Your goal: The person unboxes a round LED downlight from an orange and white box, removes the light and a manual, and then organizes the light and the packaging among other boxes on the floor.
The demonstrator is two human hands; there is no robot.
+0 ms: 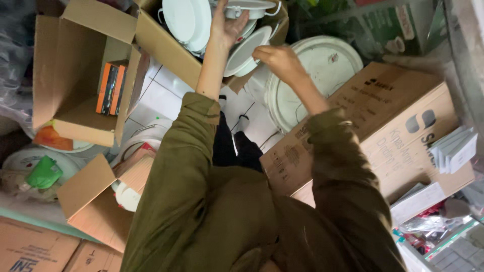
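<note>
Both my arms, in olive sleeves, reach up into an open cardboard box [164, 48] that holds several white round lamp fixtures. My left hand [228, 26] grips the topmost white fixture [254, 7], which has a metal spring clip at its side. My right hand [280, 60] pinches the rim of a second white round fixture [245, 51] that leans just below the first. Another white fixture [187, 20] stands on edge to the left of my left hand.
A large white round disc [325, 70] lies right of my hands. A big printed cardboard box [403, 126] fills the right, with small white boxes [456, 148] on it. At left an open carton [75, 80] holds orange-and-black packs [112, 88]. A green object [44, 172] lies lower left.
</note>
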